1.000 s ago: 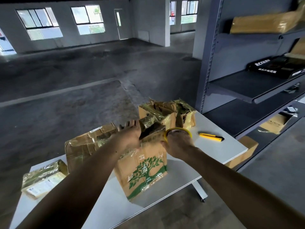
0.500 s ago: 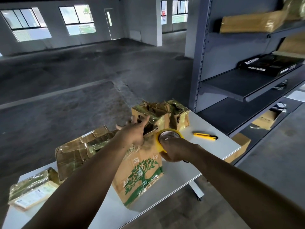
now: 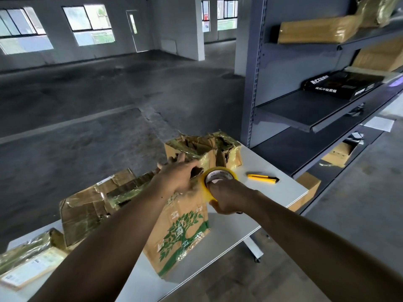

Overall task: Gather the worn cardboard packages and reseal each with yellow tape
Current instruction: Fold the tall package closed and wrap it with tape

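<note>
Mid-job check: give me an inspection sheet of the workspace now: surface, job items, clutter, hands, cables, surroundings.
Surface: white table.
Job's things: tree-printed box standing at the near edge; torn box behind it; crumpled box to its left; labelled flat package far left; yellow tape roll at the tree-printed box's top.
Clutter: yellow utility knife lying on the table, right of the tape roll.
Hands: left hand rests on the tree-printed box's top; right hand grips the tape roll.
Cables: nothing seen.
Surroundings: grey shelving on the right with wrapped packages and a black box; concrete floor.
</note>
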### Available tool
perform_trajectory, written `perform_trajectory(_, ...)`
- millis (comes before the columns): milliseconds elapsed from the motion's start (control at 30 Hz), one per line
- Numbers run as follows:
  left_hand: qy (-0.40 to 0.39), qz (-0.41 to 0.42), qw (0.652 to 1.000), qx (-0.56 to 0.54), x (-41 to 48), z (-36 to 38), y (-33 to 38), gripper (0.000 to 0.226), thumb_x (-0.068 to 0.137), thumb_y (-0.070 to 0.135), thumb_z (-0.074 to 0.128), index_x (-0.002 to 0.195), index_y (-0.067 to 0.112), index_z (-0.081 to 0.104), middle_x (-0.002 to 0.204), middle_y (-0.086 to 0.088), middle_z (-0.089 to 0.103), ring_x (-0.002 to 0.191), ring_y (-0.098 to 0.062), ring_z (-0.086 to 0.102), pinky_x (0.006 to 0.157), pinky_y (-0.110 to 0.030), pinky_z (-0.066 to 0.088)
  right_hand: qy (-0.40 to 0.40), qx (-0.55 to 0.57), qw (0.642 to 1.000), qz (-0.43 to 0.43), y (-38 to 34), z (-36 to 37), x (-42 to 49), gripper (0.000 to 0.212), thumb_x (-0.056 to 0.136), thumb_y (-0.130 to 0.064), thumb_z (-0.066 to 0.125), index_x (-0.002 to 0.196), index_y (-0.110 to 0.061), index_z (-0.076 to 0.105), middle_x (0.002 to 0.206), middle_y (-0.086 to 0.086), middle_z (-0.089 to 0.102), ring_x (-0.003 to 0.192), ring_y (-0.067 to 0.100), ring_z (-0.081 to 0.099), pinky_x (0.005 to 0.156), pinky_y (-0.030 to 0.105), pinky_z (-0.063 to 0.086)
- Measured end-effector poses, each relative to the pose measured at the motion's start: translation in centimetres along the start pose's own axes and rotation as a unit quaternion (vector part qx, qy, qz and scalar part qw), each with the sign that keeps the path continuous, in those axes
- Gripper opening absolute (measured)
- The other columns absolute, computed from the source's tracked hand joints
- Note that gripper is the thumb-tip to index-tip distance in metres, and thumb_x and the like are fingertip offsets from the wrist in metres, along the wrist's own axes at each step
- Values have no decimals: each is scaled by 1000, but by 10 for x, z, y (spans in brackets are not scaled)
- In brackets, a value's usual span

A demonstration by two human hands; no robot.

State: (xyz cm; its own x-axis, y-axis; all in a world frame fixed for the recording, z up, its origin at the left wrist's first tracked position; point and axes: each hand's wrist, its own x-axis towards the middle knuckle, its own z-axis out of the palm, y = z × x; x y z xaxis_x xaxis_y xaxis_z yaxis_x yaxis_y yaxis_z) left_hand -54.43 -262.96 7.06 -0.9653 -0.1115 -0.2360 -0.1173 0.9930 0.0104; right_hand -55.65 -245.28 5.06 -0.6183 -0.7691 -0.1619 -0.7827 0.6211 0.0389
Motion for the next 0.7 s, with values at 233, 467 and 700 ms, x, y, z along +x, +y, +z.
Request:
perform_trajectory(233,40,40,998,-38,-4,7,-6,60,78,36,76,125,40,39,134,-3,37,115,-35,51,93,-58,46,55,-66,994,63,4,2,17,35,94,-40,52,106,-9,64,107,12,66,104,32,62,92,41,51)
perform_trajectory(467,33,126,991,12,-10,8,-11,50,81,18,66,124,35,46,134,6,37,122,-26,40,96,-54,44,85,-12,992,90,16,4,28,43,93,-45,55,112,-8,64,115,16,65,111,35,59,96,40,49)
perform_trajectory(700,-25,198,980,2,-14,-2,-16,52,83,30,72,128,36,48,155,18,14,142,-22,23,111,-49,33,47,30,997,54,17,-1,26,57,96,-54,53,128,-7,51,133,15,56,123,33,52,98,39,44)
